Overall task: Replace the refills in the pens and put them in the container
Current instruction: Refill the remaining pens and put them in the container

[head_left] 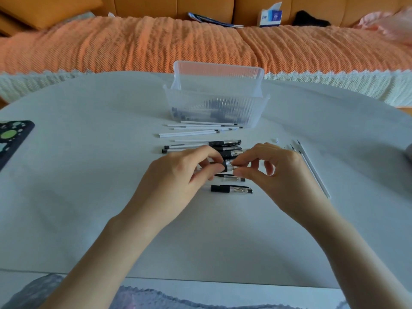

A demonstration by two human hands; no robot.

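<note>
Left hand (pixel 178 172) and right hand (pixel 270 169) both pinch one pen (pixel 228 167) between closed fingertips above the table (pixel 89 175).

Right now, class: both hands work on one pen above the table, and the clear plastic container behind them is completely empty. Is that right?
Not quite. The head view shows the left hand and right hand on one pen, but the clear container already holds pens.
</note>
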